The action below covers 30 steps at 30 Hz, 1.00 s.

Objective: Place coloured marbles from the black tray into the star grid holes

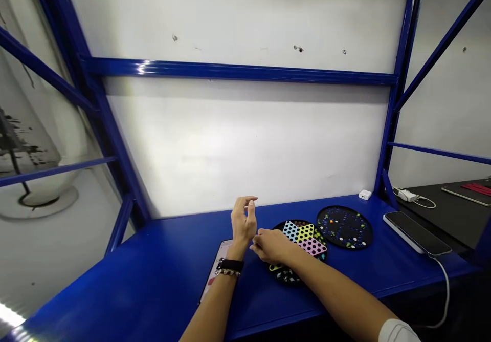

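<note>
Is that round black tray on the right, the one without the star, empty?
Not empty: an orange piece and some white pieces lie in the tray.

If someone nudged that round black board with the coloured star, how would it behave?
The star board would probably slide rather than tip, lying low and wide on the blue table. It looks stiff, its outline evenly round. The small pieces near its edge look separate, so they might shift or roll.
</note>
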Available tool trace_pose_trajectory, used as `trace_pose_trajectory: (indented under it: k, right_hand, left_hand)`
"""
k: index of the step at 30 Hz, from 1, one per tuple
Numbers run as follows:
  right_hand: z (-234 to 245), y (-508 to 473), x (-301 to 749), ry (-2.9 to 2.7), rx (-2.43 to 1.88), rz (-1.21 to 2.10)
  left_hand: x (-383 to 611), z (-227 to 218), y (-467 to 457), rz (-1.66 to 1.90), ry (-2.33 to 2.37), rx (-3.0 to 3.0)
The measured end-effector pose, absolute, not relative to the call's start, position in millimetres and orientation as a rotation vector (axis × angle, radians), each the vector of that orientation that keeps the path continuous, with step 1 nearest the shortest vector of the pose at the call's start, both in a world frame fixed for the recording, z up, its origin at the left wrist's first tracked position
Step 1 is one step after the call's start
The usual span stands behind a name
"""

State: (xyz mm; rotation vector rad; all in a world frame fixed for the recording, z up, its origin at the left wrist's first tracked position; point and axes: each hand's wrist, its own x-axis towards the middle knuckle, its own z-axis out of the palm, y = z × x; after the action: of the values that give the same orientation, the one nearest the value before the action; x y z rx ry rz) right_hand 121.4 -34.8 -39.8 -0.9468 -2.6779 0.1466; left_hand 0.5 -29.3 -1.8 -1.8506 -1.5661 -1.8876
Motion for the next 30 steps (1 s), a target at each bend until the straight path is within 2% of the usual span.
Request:
trace_pose_trajectory:
  k: [11, 18, 22, 30]
  right_hand:
    - [-31, -38, 127, -2.669, -0.91, 0.337]
    - [-7, 18, 213, -2.277, -1.501, 0.256]
    - [-17, 40, 264, -2.222, -1.86, 0.429]
    - [-32, 46, 275, -2.163, -1.826, 0.682]
  left_hand:
    - [6, -5, -32, -1.762, -1.516, -1.94]
    - [9, -4, -34, -1.705, -1.525, -1.976]
    - [11, -4, -35, -1.696, -1.532, -1.985]
    - [11, -6, -34, -1.698, -1.487, -1.965]
